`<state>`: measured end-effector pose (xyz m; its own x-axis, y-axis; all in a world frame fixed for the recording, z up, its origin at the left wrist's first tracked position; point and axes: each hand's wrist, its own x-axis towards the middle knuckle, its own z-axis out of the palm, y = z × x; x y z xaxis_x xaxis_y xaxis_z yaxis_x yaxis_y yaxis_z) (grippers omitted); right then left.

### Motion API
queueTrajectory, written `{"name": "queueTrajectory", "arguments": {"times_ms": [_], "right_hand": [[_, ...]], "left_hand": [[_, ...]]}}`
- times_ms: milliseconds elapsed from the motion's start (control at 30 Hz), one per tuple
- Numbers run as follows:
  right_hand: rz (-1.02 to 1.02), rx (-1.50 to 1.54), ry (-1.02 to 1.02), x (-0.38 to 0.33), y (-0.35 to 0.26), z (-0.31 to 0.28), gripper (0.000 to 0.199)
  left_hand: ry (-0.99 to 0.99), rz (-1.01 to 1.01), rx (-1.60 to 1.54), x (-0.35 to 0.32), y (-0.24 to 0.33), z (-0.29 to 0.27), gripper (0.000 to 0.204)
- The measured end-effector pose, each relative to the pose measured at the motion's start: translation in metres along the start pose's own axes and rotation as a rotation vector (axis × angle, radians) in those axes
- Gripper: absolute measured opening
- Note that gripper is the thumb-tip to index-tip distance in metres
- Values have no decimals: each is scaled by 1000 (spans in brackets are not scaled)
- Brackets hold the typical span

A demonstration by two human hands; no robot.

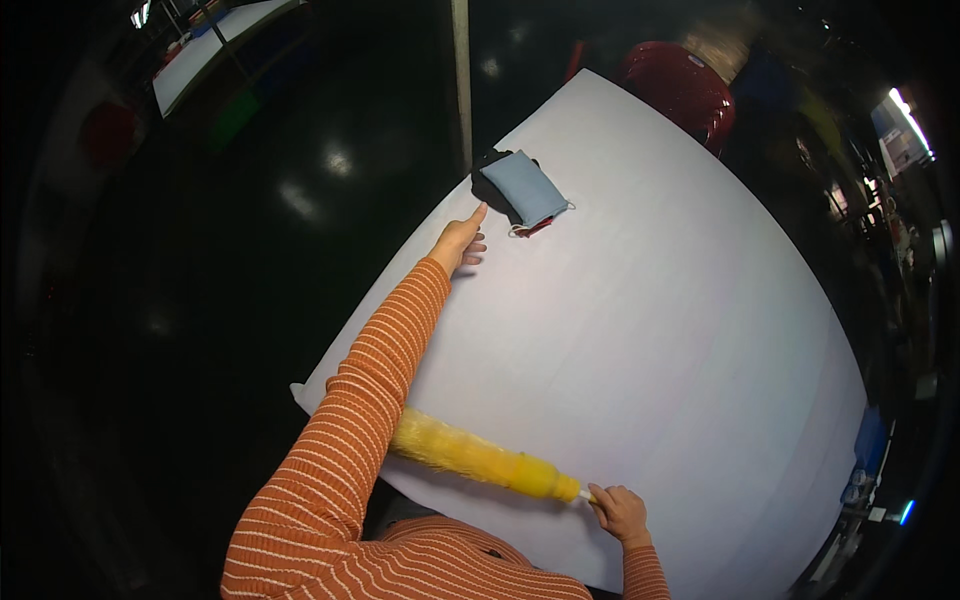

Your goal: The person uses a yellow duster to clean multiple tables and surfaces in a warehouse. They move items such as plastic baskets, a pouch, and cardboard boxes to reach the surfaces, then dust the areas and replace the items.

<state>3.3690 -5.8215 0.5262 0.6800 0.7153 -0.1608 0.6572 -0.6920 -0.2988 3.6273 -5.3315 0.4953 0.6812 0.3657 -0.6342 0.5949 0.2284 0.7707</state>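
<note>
My right hand (622, 512) is closed around the thin white handle of a yellow feather-like duster (470, 457). The duster lies low across the near part of the white tabletop, and its far-left end is hidden behind my left forearm. Stretched out to the far left edge, my left hand (462, 243) has its fingers apart and holds nothing. Its index fingertip is at the edge of a black cloth-like thing (490, 187), and I cannot tell whether they touch. On top of that lies a flat blue-grey piece (525, 186) with thin white loops, and something red peeks out beneath it.
The white table (640, 300) spreads out in front of me. A dark red plastic chair (680, 85) stands past its far right edge. A pale upright pole (462, 80) rises beyond the far left edge. Another white-topped table (215, 50) is in the distance.
</note>
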Motion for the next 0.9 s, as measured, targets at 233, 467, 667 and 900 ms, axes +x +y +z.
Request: {"name": "queueTrajectory", "arguments": {"times_ms": [233, 467, 667, 900], "right_hand": [[955, 16, 703, -26, 206, -36, 41], [1455, 689, 911, 164, 408, -55, 46], [919, 307, 645, 347, 350, -75, 48], [178, 289, 52, 267, 96, -36, 52]], "left_hand": [[578, -110, 87, 100, 28, 110, 104], [443, -27, -324, 143, 18, 117, 91], [39, 68, -384, 60, 34, 83, 74], [160, 175, -291, -131, -27, -91, 74]]}}
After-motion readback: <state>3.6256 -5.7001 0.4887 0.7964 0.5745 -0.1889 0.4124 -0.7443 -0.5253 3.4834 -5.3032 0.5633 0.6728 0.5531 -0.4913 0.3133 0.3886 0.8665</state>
